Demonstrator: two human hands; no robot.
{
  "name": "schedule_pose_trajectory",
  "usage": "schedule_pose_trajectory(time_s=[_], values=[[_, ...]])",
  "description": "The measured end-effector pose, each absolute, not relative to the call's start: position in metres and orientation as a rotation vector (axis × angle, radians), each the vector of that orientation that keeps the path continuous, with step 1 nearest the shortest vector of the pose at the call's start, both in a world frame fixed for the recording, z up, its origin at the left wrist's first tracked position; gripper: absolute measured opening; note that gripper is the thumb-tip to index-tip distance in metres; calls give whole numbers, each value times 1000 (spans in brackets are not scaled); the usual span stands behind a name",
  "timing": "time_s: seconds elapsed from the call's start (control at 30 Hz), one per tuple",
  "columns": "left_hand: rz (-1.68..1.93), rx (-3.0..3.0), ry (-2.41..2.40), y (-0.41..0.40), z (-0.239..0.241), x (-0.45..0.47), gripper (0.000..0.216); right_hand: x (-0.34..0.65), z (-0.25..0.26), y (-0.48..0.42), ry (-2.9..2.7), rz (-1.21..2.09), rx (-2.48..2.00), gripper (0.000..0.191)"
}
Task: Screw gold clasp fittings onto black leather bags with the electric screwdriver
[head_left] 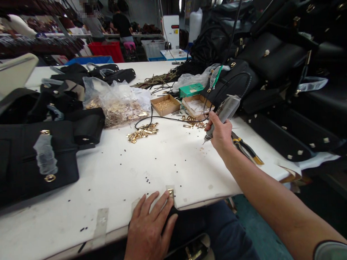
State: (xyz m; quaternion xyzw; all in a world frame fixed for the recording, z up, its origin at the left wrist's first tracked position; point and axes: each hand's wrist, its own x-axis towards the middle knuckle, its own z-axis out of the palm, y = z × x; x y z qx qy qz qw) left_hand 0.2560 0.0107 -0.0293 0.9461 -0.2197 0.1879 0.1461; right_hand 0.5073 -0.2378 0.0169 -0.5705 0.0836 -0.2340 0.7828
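Note:
At the near edge of the white table (134, 158), my left hand (150, 226) lies flat with its fingers stretched out. Its fingertips press by a small gold metal plate (170, 192) on a dark piece that is mostly hidden under the hand. My right hand (221, 131) grips a grey electric screwdriver (227, 107), its thin bit pointing down close above the tabletop near a few tiny bits. Loose gold plates (142, 133) lie in a heap further back. Behind the screwdriver are more gold plates (192, 121) and a cardboard box of small gold parts (165, 105).
Yellow-and-black pliers (249, 151) lie right of my right wrist. Black bags (35, 157) cover the table's left side; more bags (276, 58) are piled at right. A plastic bag of gold parts (115, 105) and a green box (191, 90) stand behind. Two people work in the background.

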Motion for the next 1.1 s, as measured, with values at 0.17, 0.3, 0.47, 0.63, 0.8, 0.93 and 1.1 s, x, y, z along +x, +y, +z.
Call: schedule_pose_trajectory(time_s=[0.17,0.3,0.47,0.63,0.8,0.93,1.1], values=[[457,2672,-508,4,-26,251,28,438,41,-206,100,-185,-1092,43],[355,2684,-454,4,-28,247,29,378,45,-174,81,36,-1032,42],[332,2664,-440,4,-30,245,28,343,36,-147,110,103,-1027,40],[350,2663,-445,4,-29,243,28,339,28,-135,125,91,-1072,41],[350,2667,-446,4,-30,243,29,338,24,-128,124,98,-1105,41],[363,2680,-443,5,-31,243,28,338,23,-124,129,102,-1102,41],[359,2688,-450,6,-32,244,28,338,23,-124,122,91,-1081,41]])
